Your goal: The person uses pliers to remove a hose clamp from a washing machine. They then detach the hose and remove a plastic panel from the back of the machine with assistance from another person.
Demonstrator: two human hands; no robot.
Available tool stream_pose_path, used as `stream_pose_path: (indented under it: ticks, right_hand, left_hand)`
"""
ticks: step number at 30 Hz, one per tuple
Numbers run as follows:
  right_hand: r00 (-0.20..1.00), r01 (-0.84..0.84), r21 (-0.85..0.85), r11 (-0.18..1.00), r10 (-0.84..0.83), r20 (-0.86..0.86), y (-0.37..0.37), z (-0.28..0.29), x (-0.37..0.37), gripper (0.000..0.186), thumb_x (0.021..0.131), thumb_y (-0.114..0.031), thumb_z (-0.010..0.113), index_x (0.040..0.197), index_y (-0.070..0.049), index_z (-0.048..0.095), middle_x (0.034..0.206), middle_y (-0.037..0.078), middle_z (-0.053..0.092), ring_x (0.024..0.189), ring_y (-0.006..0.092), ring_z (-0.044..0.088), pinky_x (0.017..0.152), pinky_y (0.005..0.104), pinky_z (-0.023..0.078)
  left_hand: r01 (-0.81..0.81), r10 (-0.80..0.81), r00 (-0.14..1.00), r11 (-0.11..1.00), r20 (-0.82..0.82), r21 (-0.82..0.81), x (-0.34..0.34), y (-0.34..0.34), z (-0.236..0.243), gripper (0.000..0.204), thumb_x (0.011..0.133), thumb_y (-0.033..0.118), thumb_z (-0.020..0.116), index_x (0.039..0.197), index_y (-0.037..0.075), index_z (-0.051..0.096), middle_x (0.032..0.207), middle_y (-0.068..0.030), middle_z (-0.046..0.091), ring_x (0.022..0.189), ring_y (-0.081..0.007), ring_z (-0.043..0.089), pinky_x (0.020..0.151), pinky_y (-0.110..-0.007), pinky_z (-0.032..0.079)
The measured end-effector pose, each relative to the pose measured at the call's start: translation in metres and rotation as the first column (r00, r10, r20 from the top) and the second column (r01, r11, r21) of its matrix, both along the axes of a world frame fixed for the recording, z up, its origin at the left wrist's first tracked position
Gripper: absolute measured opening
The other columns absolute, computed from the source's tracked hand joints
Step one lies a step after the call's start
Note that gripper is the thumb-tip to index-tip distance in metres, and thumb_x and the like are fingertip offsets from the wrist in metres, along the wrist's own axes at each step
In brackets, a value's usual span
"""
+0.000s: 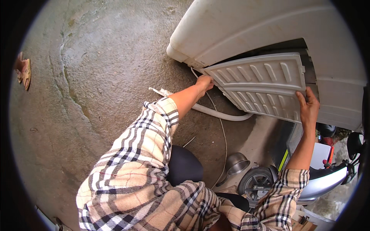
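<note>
A white plastic panel (258, 82) with rows of raised ribs stands tilted away from a large white plastic appliance housing (254, 29), with a dark gap showing along its upper edge. The housing looks like a washing machine's body. At the panel's left corner my left hand (204, 84) is closed on the edge, its fingertips partly hidden. My right hand (309, 106) grips the opposite edge, thumb on the ribbed face and fingers behind. Below the panel, a pale drain hose (221, 114) curves over the floor, and a thin cord (222, 134) runs down past it.
A metal pan (237, 163) lies on the wet concrete floor (111, 50) near my knees, beside a small wheel (256, 183). A silver scooter (323, 184) stands at the lower right. At the far left is a sandalled foot (24, 72).
</note>
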State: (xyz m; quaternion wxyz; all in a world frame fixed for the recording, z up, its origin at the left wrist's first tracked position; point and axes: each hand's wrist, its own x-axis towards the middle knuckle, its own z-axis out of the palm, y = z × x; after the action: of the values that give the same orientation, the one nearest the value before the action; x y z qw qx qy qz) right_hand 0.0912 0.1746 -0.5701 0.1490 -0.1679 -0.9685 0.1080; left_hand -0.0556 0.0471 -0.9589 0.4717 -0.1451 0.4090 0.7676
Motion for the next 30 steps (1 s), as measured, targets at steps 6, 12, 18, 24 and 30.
stream_pose_path:
  ticks: [6,12,18,24,30]
  right_hand:
    - [1.000,0.003,-0.040,0.999,-0.003,-0.007,-0.004,-0.001,-0.003,0.019,0.086,-0.009,0.064,0.101,0.002,0.061,0.084,0.001,0.064,0.079,0.0069,0.051,0.073,0.0214,0.042]
    - [0.999,-0.048,-0.011,0.999,0.047,-0.022,-0.017,0.004,-0.007,0.018,0.085,-0.006,0.064,0.101,0.002,0.061,0.084,0.001,0.063,0.079,0.0072,0.052,0.074,0.0209,0.042]
    - [0.990,-0.117,-0.020,0.993,0.115,-0.087,-0.030,0.005,-0.008,0.016,0.085,-0.004,0.064,0.100,0.001,0.061,0.084,0.002,0.060,0.078,0.0079,0.051,0.073,0.0206,0.041]
    - [0.980,-0.148,0.044,0.988,0.153,-0.126,-0.039,0.010,-0.014,0.016,0.081,-0.003,0.064,0.097,0.000,0.061,0.081,0.006,0.059,0.073,0.0132,0.054,0.069,0.0239,0.044]
    - [0.969,-0.166,0.097,0.981,0.180,-0.171,-0.043,0.008,-0.016,0.016,0.080,-0.004,0.065,0.094,0.000,0.060,0.078,0.010,0.057,0.069,0.0198,0.054,0.065,0.0271,0.043]
  left_hand:
    - [0.030,-0.031,0.999,0.999,0.015,0.039,-0.004,-0.004,-0.009,0.027,0.085,0.009,0.053,0.111,0.000,0.052,0.106,-0.0115,0.057,0.089,-0.0229,0.059,0.073,-0.032,0.053]
    - [-0.005,0.001,0.999,0.996,0.042,0.084,0.002,-0.010,-0.008,0.025,0.086,0.011,0.052,0.107,-0.003,0.052,0.103,-0.0146,0.056,0.090,-0.0237,0.058,0.076,-0.034,0.054]
    - [-0.024,0.020,0.998,0.997,0.056,0.070,0.005,-0.012,0.007,0.027,0.088,0.013,0.051,0.108,-0.006,0.051,0.102,-0.0164,0.056,0.092,-0.0255,0.059,0.081,-0.035,0.053]
    - [-0.013,0.007,0.999,0.992,0.050,0.128,0.000,-0.013,0.011,0.027,0.089,0.012,0.049,0.108,-0.006,0.051,0.099,-0.0166,0.059,0.090,-0.0264,0.060,0.081,-0.035,0.052]
    - [0.036,-0.039,0.999,0.992,0.022,0.122,-0.003,-0.020,0.011,0.028,0.089,0.013,0.049,0.109,-0.007,0.050,0.101,-0.0182,0.059,0.097,-0.0277,0.059,0.081,-0.036,0.052]
